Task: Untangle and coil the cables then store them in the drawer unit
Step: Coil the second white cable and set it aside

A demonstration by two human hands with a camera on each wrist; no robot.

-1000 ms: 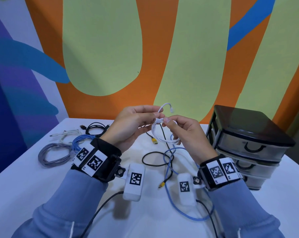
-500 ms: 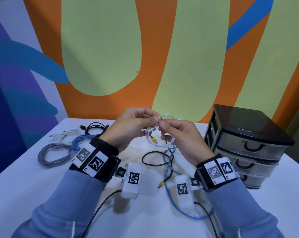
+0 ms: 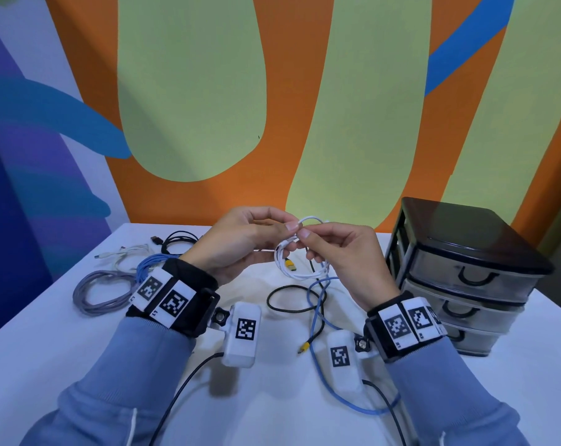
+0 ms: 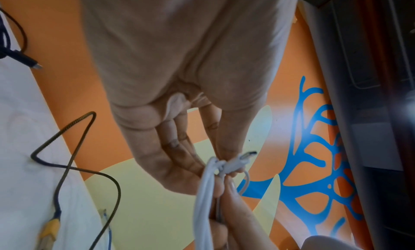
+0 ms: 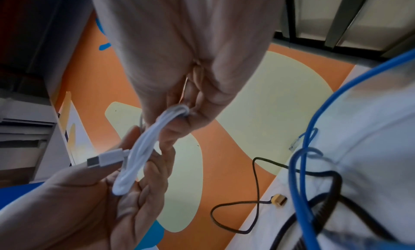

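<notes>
A small white cable (image 3: 300, 274) hangs as a coil in the air above the table, held between both hands. My left hand (image 3: 286, 234) pinches the coil's top, where the plug (image 4: 243, 159) sticks out past the thumb. My right hand (image 3: 305, 235) pinches the same bundle (image 5: 145, 147) from the other side, fingertips almost touching the left ones. A short loop arcs above the fingertips. The black and clear drawer unit (image 3: 465, 262) stands at the right with all three drawers closed.
Loose on the table (image 3: 79, 349) under the hands lie a black braided cable with yellow plugs (image 3: 290, 309) and a blue cable (image 3: 319, 320), crossing each other. At the back left sit coiled grey (image 3: 98, 291), blue (image 3: 148, 268), white (image 3: 127, 252) and black (image 3: 179, 241) cables.
The white cable's free end, which stood up above the hands, has come down to the coil. Both hands have drawn together, and the coil hangs tighter.
</notes>
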